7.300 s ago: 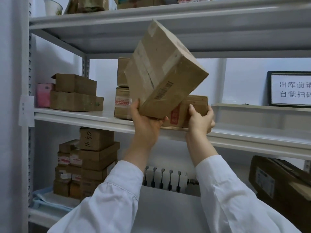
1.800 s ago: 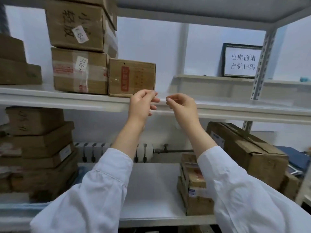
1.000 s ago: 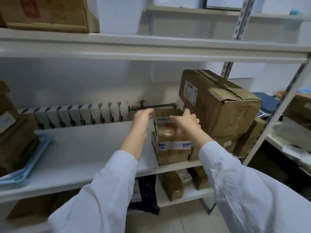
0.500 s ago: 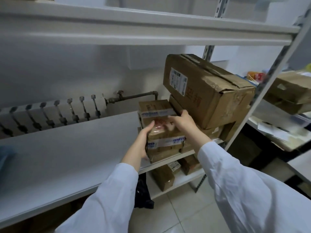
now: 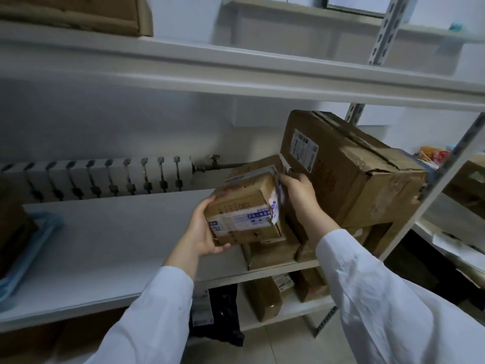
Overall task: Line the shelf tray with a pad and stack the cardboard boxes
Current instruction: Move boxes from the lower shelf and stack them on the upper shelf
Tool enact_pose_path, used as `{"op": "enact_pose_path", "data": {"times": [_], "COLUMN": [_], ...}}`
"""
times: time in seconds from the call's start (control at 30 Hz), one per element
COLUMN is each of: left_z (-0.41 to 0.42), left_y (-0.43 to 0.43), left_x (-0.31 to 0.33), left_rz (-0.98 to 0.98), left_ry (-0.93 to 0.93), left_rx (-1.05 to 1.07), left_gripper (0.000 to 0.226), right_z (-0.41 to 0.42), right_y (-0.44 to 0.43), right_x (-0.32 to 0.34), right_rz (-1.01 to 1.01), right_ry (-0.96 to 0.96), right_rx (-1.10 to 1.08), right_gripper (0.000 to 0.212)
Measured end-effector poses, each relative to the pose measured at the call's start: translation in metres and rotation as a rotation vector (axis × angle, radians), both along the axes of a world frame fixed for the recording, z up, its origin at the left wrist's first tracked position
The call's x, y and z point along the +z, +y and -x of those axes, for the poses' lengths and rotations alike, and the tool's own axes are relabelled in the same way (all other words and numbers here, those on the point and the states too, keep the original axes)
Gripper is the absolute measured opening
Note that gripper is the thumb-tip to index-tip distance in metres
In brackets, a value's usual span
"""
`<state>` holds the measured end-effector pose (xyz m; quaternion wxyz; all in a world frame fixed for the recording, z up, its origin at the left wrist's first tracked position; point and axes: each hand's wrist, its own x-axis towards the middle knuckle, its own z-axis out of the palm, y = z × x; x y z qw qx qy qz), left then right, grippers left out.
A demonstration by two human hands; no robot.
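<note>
A small cardboard box [image 5: 244, 208] with a white and blue printed label is tilted in the air just above the white middle shelf [image 5: 112, 240]. My left hand [image 5: 203, 229] grips its lower left corner and my right hand [image 5: 299, 193] holds its right end. Another small box [image 5: 273, 252] sits on the shelf right under it. A blue pad [image 5: 31, 248] lies at the shelf's left end beneath a dark stack of boxes [image 5: 13, 224]. A box corner [image 5: 78, 11] shows on the upper shelf.
A large battered cardboard box [image 5: 349, 166] stands on smaller boxes just right of my right hand. A metal shelf upright [image 5: 433, 185] runs along the right. A white radiator [image 5: 99, 177] lines the wall behind. More boxes [image 5: 265, 298] and a black bag [image 5: 223, 313] sit on the lowest shelf.
Earlier I placed a box on the upper shelf, then looked down. My hands closed on the small top box of the right-hand pile and have lifted and tilted it off the pile.
</note>
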<state>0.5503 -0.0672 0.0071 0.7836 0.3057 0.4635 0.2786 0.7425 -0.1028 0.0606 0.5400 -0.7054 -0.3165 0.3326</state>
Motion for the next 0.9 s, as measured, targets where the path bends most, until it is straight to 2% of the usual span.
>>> {"op": "enact_pose_path", "data": {"times": [0.1, 0.2, 0.27, 0.37, 0.47, 0.57, 0.67, 0.8, 0.9], "left_z": [0.017, 0.031, 0.039, 0.049, 0.059, 0.065, 0.070, 0.086, 0.099], "left_y": [-0.007, -0.019, -0.027, -0.044, -0.075, -0.109, -0.132, -0.156, -0.171], "left_x": [0.022, 0.041, 0.053, 0.072, 0.094, 0.112, 0.124, 0.138, 0.149], "left_rz": [-0.042, -0.106, -0.174, -0.294, -0.418, -0.523, -0.597, -0.674, -0.708], "left_ry": [0.019, 0.079, 0.124, 0.213, 0.235, 0.073, -0.156, -0.288, -0.277], "left_rx": [0.062, 0.120, 0.125, 0.082, 0.014, 0.070, 0.217, 0.361, 0.447], "left_gripper": [0.061, 0.073, 0.081, 0.094, 0.095, 0.101, 0.087, 0.085, 0.075], "right_z": [0.003, 0.008, 0.012, 0.009, 0.007, 0.013, 0.019, 0.020, 0.026], "right_y": [0.005, -0.001, -0.008, -0.014, -0.020, -0.034, -0.049, -0.074, -0.092], "right_x": [0.015, 0.038, 0.052, 0.062, 0.071, 0.084, 0.098, 0.128, 0.150], "right_rz": [-0.040, -0.013, -0.038, -0.058, -0.033, -0.050, -0.095, -0.317, -0.472], "right_ry": [-0.062, -0.128, -0.134, -0.170, -0.196, -0.188, -0.194, -0.328, -0.384], "right_rx": [0.047, 0.141, 0.205, 0.284, 0.339, 0.443, 0.522, 0.546, 0.528], "right_gripper": [0.111, 0.122, 0.117, 0.091, 0.094, 0.102, 0.107, 0.063, 0.053]}}
